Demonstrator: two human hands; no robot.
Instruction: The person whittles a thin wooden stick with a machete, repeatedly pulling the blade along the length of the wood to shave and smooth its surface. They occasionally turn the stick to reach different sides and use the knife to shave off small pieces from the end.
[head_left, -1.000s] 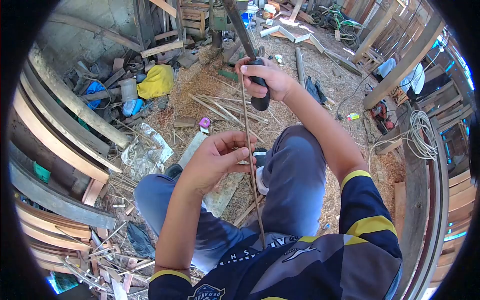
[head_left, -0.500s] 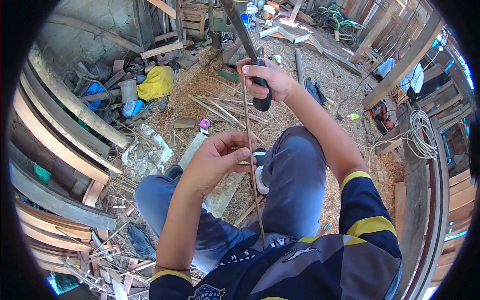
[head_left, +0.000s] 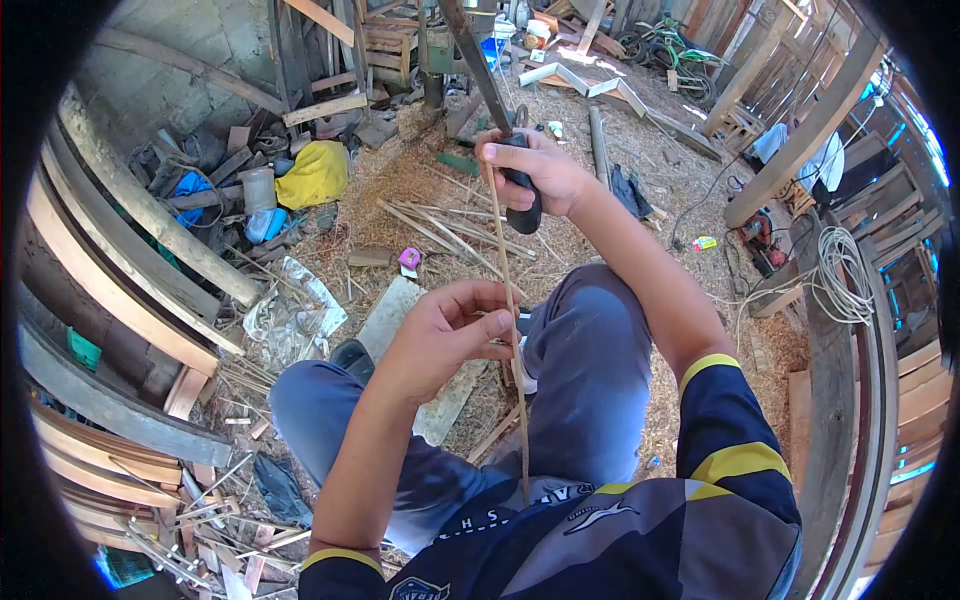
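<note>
My right hand [head_left: 535, 168] is wrapped around the black handle of a machete [head_left: 478, 65], whose long dark blade points up and away from me. Its thumb also presses on the upper end of a thin wooden stick [head_left: 503, 240]. Lower down, the thumb and curled fingers of my left hand [head_left: 455, 325] close around the middle of that stick. The stick runs nearly upright in view, its lower end against my shirt, between my bent legs.
Thin wooden strips [head_left: 450, 235] and a pink tape measure [head_left: 409, 258] lie on the shavings-covered floor. Curved boards [head_left: 120, 270] are stacked at left, near a yellow cloth [head_left: 313, 172]. A coiled cable [head_left: 843, 272] hangs at right by a wooden post [head_left: 800, 140].
The stick has turned, so a paler face shows, and its middle has shifted slightly right. My left hand has moved a little right and down with it. My right hand stays nearly in place.
</note>
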